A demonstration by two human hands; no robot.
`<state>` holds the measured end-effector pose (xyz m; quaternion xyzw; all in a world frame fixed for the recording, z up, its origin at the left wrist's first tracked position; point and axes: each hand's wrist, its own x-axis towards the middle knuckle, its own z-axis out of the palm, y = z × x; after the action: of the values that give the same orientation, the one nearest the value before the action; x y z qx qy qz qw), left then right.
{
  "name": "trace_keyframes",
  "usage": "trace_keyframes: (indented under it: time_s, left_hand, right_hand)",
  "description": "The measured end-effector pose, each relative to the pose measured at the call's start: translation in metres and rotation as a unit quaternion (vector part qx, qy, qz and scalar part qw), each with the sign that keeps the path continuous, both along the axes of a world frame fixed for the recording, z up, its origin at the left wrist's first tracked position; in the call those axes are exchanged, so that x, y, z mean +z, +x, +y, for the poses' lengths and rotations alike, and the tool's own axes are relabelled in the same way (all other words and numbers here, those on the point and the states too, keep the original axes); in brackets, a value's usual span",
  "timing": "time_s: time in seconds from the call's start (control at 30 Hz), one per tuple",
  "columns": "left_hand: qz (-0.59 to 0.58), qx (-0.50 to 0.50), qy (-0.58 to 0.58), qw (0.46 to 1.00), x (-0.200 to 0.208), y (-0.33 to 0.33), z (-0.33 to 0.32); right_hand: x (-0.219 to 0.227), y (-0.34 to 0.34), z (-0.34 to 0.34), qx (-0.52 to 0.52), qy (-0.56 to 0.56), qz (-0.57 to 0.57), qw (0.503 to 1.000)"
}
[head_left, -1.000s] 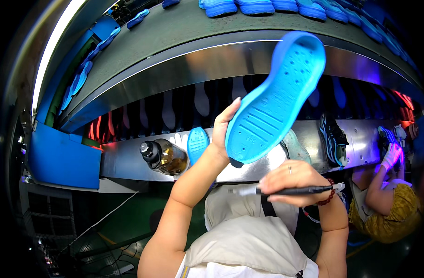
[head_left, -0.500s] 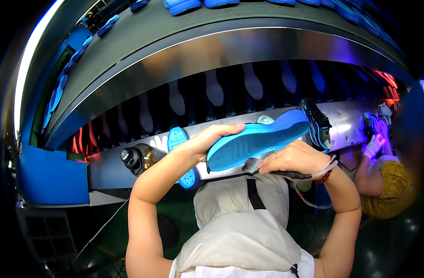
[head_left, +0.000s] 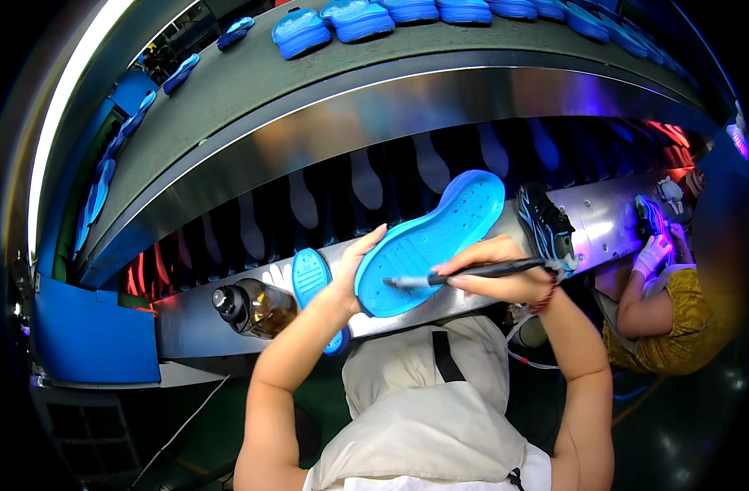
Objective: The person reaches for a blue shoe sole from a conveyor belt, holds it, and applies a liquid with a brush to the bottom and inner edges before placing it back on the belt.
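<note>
Holding: left hand (head_left: 354,270) grips the heel end of a blue shoe sole (head_left: 430,243), fingers curled around its edge, thumb on the near side.
Sole position: raised in front of the person's chest, above the steel ledge (head_left: 186,323); tilted, toe end up and to the right, tread face toward the camera.
Right hand: right hand (head_left: 493,274) is closed around a dark brush handle (head_left: 481,270), fingers pinched along the shaft.
Brush tip: rests on the sole's tread face near the heel, touching it; bristles too small to make out.
Wrist: a beaded bracelet (head_left: 544,300) sits on the right wrist.
Ledge, left: a clear bottle (head_left: 256,307) with dark liquid and a black cap lies on its side, just beside a 2nd blue sole (head_left: 313,286) standing on edge, partly hidden by the left forearm.
Ledge, right: a dark shoe upper (head_left: 546,229) with light blue lines sits just beyond the right hand.
Upper belt: a row of blue soles (head_left: 354,18) lies along the curved grey conveyor (head_left: 251,78).
Co-worker: at far right, a person in a yellow top, a gloved hand (head_left: 652,255) on another shoe; well apart from the held sole.
Clothing: a pale apron (head_left: 423,409) covers the person's lap.
</note>
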<state>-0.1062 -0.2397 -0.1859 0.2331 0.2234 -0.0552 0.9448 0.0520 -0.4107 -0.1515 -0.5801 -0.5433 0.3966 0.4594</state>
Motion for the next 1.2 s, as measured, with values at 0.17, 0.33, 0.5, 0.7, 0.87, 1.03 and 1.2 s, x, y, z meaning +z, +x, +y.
trace_keyframes:
  time_s: [0.17,0.33,0.5,0.7,0.87,1.03,1.2]
  left_hand:
    - [-0.003,0.038,-0.022,0.999,-0.015,-0.002,0.002]
    - [-0.026,0.068,-0.044,0.996,-0.027,-0.002,0.001]
    - [-0.072,0.055,-0.024,0.996,-0.022,-0.006,-0.001]
    - [-0.006,0.132,0.096,0.987,-0.027,-0.005,0.006]
    - [-0.055,0.106,0.1,0.988,-0.033,-0.015,0.012]
    - [-0.033,0.11,0.197,0.974,-0.013,-0.02,0.007]
    - [-0.026,0.124,0.228,0.965,-0.011,-0.02,0.001]
  right_hand:
    - [-0.038,0.017,0.009,-0.141,0.085,-0.012,0.986]
    - [-0.056,0.027,0.016,-0.288,0.176,-0.162,0.927]
    - [-0.071,0.015,0.029,-0.365,0.245,-0.321,0.839]
    - [-0.067,-0.051,0.011,-0.246,0.202,-0.209,0.925]
    - [-0.038,-0.029,-0.023,-0.089,0.068,0.17,0.979]
    - [-0.055,-0.006,-0.045,-0.254,0.203,0.266,0.908]
    - [-0.04,-0.018,-0.054,-0.271,0.111,-0.082,0.953]
